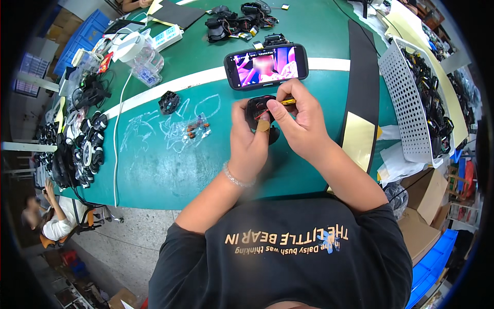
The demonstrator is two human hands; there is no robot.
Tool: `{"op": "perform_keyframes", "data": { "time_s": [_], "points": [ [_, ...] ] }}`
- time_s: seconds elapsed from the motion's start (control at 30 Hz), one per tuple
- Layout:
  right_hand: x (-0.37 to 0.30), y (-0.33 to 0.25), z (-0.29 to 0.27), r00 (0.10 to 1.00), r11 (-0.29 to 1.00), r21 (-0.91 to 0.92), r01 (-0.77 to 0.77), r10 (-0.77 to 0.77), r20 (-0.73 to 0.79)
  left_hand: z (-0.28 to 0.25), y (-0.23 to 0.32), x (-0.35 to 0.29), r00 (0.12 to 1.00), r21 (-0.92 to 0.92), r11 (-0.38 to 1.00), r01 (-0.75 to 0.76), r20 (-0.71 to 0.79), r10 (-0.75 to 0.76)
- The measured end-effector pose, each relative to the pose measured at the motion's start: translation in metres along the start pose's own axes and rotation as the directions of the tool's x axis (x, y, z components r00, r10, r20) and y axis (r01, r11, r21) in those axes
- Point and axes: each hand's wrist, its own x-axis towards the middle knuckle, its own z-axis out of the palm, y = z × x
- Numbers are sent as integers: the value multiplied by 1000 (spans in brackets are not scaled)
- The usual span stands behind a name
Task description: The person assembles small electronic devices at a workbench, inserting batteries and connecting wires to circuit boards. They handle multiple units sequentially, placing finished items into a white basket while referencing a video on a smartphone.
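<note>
Cupping a black shell (254,109) in the left hand (247,141), pinching a yellow piece (289,101) in the right hand (304,121).

Curled around the shell with left fingers and thumb, apparently to steady it with the hollow side up; pressed between right thumb and fingers at the shell's right edge, perhaps to keep the thin red wires (261,114) from pulling. Raised together above the table (149,177), in front of the chest, probably for a close view. Facing a phone (265,69) just beyond, tilted back, likely for watching with both hands busy. Flanked on the left by a clear bag (198,130) of small parts and a black piece (169,102), seemingly within reach; farther right, bulk black units (424,98) kept contained in a white basket (399,77).
</note>
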Motion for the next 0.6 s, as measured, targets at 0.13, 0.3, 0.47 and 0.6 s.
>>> {"op": "perform_keyframes", "data": {
  "time_s": [0.13, 0.3, 0.47, 0.6],
  "points": [
    [2, -4, -1, 998, 991, -120, 56, -59, -29, -1, 0, -1, 1000, 5, 1000, 6, -11, -6],
    [4, -6, -2, 998, 973, -224, 53, -58, -15, -2, -11, 0, 1000, 6, 1000, 5, -5, -5],
    [6, -2, 0, 993, 959, -265, 105, -113, -19, 1, 0, 1, 998, -25, 998, 56, -9, -56],
    [7, -4, 2, 991, 957, -260, 131, -133, 11, -2, -1, 3, 998, 32, 998, 54, -35, -53]
  ]
}}
